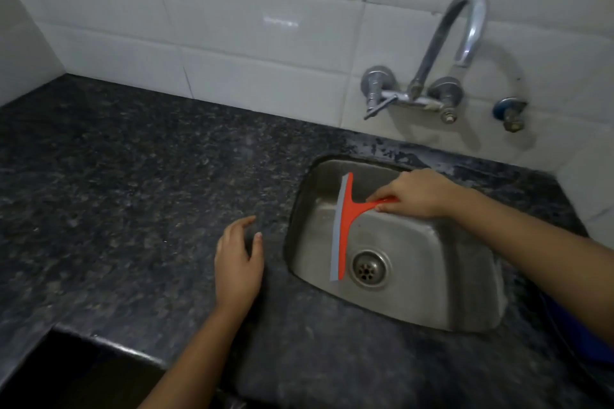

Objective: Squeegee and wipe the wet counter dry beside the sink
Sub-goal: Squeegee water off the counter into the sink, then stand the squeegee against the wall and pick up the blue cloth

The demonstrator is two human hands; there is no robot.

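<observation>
Right grip (415,192) around orange squeegee (345,219) over sink (432,276)

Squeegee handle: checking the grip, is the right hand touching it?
Touching. Head view shows the right hand pinching the squeegee by its orange handle.

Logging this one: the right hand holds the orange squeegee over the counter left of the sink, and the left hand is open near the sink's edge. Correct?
One slip. The head view shows the right hand holding the orange squeegee over the sink, blade beside the drain, not over the counter. The left hand is open near the sink's edge.
</observation>
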